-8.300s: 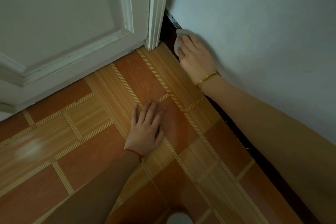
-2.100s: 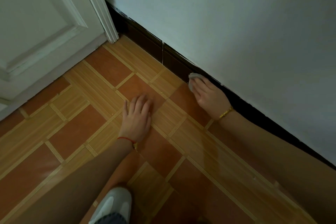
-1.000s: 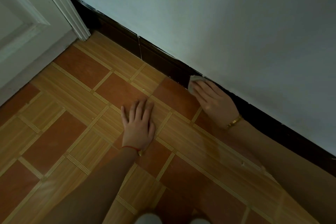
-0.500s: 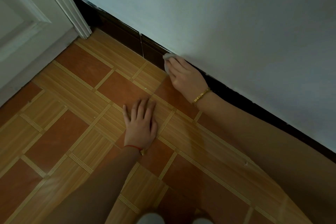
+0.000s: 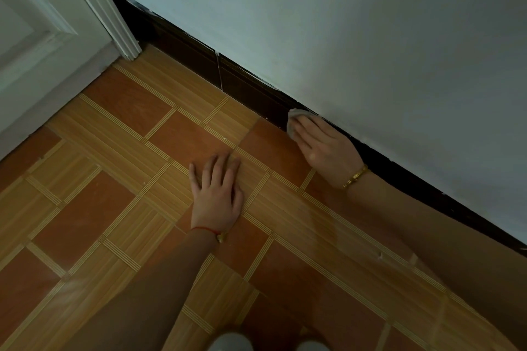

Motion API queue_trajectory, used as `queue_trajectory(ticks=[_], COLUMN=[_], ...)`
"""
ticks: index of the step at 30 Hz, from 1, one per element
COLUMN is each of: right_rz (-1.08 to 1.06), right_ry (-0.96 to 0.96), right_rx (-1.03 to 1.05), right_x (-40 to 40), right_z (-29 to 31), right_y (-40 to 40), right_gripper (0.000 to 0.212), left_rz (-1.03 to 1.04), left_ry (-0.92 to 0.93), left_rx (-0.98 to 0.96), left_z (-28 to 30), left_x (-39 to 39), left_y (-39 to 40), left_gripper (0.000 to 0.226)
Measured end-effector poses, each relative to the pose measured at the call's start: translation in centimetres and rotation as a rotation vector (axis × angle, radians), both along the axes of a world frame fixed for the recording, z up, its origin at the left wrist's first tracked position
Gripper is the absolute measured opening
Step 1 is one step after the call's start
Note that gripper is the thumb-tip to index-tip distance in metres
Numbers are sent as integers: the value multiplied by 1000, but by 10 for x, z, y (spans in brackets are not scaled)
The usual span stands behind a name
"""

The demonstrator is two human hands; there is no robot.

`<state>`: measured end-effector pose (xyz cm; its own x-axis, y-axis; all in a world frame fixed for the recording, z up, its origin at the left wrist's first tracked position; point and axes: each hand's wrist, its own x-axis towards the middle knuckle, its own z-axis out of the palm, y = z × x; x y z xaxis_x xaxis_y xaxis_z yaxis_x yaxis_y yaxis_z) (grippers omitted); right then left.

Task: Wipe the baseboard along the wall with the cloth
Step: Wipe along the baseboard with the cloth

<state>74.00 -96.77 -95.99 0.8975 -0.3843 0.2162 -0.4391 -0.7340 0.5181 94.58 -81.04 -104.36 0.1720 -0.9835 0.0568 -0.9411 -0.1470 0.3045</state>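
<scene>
A dark brown baseboard [image 5: 245, 85] runs diagonally along the foot of the pale wall [image 5: 370, 37], from the door frame at upper left down to the right edge. My right hand [image 5: 325, 148], with a gold bracelet at the wrist, presses a small white cloth [image 5: 295, 120] flat against the baseboard; only the cloth's edge shows past my fingertips. My left hand [image 5: 218, 194], with a red string at the wrist, lies palm down with fingers spread on the tiled floor, holding nothing.
A white panelled door [image 5: 37, 45] and its frame [image 5: 114, 23] fill the upper left corner. The floor [image 5: 119, 185] is orange and wood-pattern tile. Two pale shoe tips [image 5: 231, 343] show at the bottom edge.
My right hand has slid the cloth back to the right along the baseboard, away from the door, since half a second ago. My left hand stays planted on the floor.
</scene>
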Motion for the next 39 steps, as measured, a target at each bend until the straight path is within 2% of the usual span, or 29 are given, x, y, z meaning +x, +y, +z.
queue_trajectory(ticks=[10,13,15,17,19,20,21,22,24,25,26,28,31,33,35,39], right_rz=[34,98,85,40,-5,-91,-75,-49,-72,-91,-92,-120,-74,-11,47,46], right_ry=[131,135,195,309,312,325,292,248,211,197,220,313,386,267,275,184], right_rx=[-18,-74,-100,-38,79,-5,-164,-136,164,198,132,56,107,116,35,-54], right_x=[93,119,139,164,191,203,212,222,243,250,253,256,246,231,203,128], right_z=[-11,-19,-16,-16,-11,-9,-15,-16,-13,-14,-15,-14,-15,-11,-15,-17], right_y=[-40,-54,-61,-68,-71,-71,-79,-86,-90,-91,-92,-91,-88,-86,-79,-55], right_gripper=[34,26,33,25,21,26,35,43,46,45,42,33,25,22,20,32], left_rz=[-8,-11,-13,-7,-15,-21,-24,-26,-19,-17,-16,-17,-17,-21,-21,-11], left_ry=[-32,-41,-45,-48,-55,-52,-45,-39,-37,-35,-32,-25,-17,-22,-24,-14], left_rx=[44,52,51,54,67,70,71,70,67,68,68,57,50,57,70,68], left_z=[0,-1,-1,-1,-1,-1,-1,-2,-3,-3,-3,-3,-1,0,1,2], left_x=[1,2,1,2,2,2,2,2,4,4,4,4,4,4,4,3], left_y=[0,0,-1,-1,-1,-1,-1,-1,-1,-1,-1,-1,-1,-1,-2,-1], left_gripper=[57,58,58,58,59,60,61,61,60,60,60,59,60,60,59,57])
